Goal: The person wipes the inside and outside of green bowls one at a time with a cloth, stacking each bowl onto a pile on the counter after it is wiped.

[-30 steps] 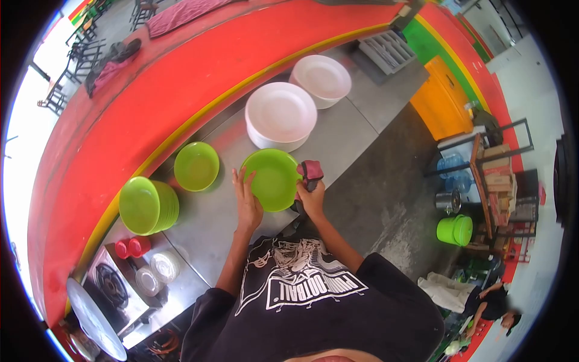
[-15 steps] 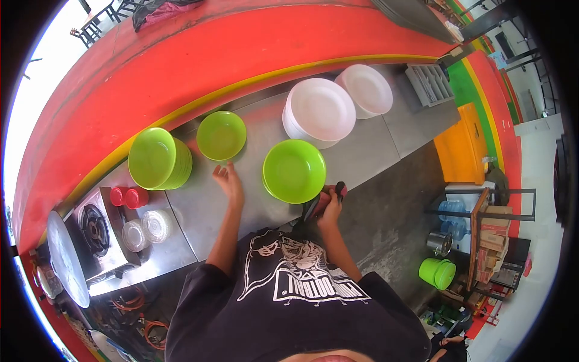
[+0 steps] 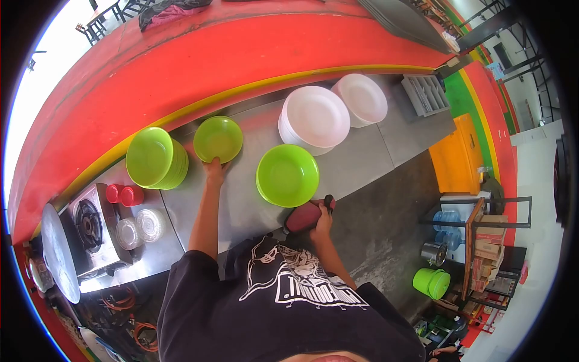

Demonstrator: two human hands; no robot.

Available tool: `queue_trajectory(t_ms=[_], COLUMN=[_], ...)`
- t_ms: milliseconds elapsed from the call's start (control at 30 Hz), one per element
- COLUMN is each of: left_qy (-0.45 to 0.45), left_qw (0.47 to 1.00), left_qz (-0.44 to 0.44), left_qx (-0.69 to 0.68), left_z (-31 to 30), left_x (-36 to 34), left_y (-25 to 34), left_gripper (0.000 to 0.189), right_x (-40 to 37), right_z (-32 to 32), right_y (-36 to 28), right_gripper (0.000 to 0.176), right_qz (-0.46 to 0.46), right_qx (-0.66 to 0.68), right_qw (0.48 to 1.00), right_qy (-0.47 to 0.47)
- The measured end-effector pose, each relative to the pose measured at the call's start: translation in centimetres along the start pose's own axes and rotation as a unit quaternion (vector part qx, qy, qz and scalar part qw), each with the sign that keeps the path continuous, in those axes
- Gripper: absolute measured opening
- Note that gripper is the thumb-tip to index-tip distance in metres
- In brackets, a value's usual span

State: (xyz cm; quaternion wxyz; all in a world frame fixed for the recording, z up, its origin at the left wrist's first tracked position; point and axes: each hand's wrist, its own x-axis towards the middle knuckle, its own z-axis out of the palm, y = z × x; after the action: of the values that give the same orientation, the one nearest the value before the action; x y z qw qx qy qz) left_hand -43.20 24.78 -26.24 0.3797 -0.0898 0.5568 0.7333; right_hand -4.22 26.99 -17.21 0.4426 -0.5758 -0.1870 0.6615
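My left hand (image 3: 215, 170) is closed on the near rim of a round green bowl (image 3: 218, 139) on the metal counter. To its left rises a tall stack of green bowls (image 3: 154, 158). Another green bowl (image 3: 287, 175), deeper looking, stands nearer the counter's front edge. Just below that one, my right hand (image 3: 323, 219) has its fingers wrapped round a flat, dark red oval thing with black trim (image 3: 302, 218), whose kind I cannot tell. Stacked white bowls (image 3: 316, 116) stand behind the deeper green bowl.
A second white stack (image 3: 360, 99) and a grey divided tray (image 3: 426, 95) occupy the far right of the counter (image 3: 356, 172). Red containers (image 3: 131, 195), clear plastic lids (image 3: 149, 225) and a gas burner (image 3: 89, 226) are at left. A red wall (image 3: 241, 54) runs behind.
My left hand has reached forward from beside the green bowl and taken its rim. My right hand has brought the dark red thing into fuller view at the counter's edge.
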Motion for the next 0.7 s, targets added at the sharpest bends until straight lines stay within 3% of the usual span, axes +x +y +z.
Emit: queue_trajectory(t_ms=[367,500,700], left_qy=[0.078,0.086,0.095], left_qw=[0.990,0.980,0.946], left_qz=[0.048,0.104,0.217], left_qx=[0.108,0.147,0.222], left_z=[2.1,-1.5,1.3], left_x=[-7.2,-2.7,-10.4], left_y=[4.4,0.8,4.0], left_gripper=[0.085,0.079,0.054], right_x=[2.1,2.7,3.3], right_z=[-2.6,-3.1,-2.9], right_y=[-0.8,-1.5,-3.1], right_gripper=[0.028,0.029,0.032], right_qz=[-0.013,-0.023,0.004], right_qx=[0.033,0.052,0.106], right_qw=[0.999,0.997,0.993], right_qy=[-0.032,-0.056,-0.054])
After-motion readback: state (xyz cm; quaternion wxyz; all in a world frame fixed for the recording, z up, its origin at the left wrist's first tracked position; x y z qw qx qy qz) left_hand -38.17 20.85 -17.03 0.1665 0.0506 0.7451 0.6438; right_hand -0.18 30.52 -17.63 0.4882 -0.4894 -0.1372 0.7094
